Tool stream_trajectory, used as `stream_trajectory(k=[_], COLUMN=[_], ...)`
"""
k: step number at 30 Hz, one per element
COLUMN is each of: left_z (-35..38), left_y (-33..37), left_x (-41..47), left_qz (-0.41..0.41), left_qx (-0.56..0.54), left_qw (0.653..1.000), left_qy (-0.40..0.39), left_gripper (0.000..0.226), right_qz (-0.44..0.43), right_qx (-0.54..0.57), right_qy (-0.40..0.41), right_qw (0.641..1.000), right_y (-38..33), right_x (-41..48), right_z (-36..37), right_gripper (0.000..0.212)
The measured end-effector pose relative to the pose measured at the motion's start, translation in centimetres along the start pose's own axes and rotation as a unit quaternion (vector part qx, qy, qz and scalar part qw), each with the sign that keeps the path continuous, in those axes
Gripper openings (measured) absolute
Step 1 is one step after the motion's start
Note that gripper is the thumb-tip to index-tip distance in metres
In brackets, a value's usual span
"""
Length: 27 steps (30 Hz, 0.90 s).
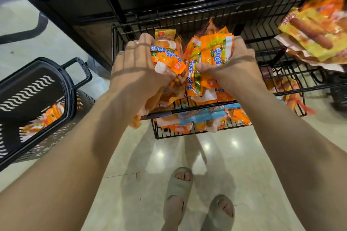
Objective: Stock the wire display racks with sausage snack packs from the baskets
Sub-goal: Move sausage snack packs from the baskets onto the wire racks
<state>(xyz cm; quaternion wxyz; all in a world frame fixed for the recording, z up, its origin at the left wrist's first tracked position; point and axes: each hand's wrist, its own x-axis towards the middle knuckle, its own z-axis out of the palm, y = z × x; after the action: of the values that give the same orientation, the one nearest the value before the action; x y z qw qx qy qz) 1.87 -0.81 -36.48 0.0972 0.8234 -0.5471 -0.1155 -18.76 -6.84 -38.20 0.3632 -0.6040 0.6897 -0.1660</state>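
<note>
Sausage packs (217, 48) over wire rack (262, 22) (glossy floor (234, 155))

Two hands: left hand (135, 65) grips one bunch of orange packs (167, 58), right hand (231, 62) grips a second bunch. At least three packs per bunch; exact number lost in overlap. Two racks for sure: top rack (114, 43) under the hands, lower rack (155, 135) below them. Wire further right of the right hand may be a third, can't tell. At least two blue packs (199, 116) in the lower rack. At least two yellow packs (315, 30), stacked, right of the right hand. One basket (75, 88) left of the left hand, a few orange packs inside, uncountable. Two sandals (178, 184).
</note>
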Motion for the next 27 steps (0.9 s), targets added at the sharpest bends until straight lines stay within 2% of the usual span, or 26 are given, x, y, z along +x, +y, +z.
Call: stream_trajectory(k=[6, 9, 13, 15, 20, 23, 27], left_z=[-1.5, -2.0, -2.5, -3.0, -4.1, -5.3, -6.9], left_y=[0.3, 0.0, -0.2, -0.3, -1.1, -1.2, -1.1], left_x=[0.3, 0.0, -0.9, -1.1, -1.0, -1.3, -2.7], left_qz=[0.033, 0.007, -0.043, -0.048, -0.097, -0.136, -0.192], left_qx=[-0.041, -0.041, -0.143, -0.167, -0.221, -0.255, -0.378], left_qw=[0.999, 0.999, 0.988, 0.984, 0.97, 0.957, 0.905], left_qy=[-0.005, -0.011, -0.027, -0.026, 0.002, 0.004, -0.03], left_gripper=[0.079, 0.073, 0.068, 0.067, 0.058, 0.066, 0.075], right_qz=[-0.001, -0.005, -0.007, -0.005, 0.009, 0.008, 0.005], right_qx=[-0.051, -0.011, 0.122, 0.185, 0.294, 0.328, 0.351], right_qy=[-0.01, -0.005, 0.005, 0.015, 0.027, 0.032, 0.021], right_qw=[0.999, 1.0, 0.992, 0.983, 0.955, 0.944, 0.936], right_y=[0.1, 0.3, 0.7, 0.9, 2.1, 2.2, 2.0], right_x=[-0.9, -0.5, -0.3, -0.5, -0.7, -1.5, -3.4], right_z=[0.7, 0.8, 0.2, 0.2, -0.4, -1.7, -3.4], right_gripper=[0.111, 0.097, 0.061, 0.052, 0.052, 0.056, 0.055])
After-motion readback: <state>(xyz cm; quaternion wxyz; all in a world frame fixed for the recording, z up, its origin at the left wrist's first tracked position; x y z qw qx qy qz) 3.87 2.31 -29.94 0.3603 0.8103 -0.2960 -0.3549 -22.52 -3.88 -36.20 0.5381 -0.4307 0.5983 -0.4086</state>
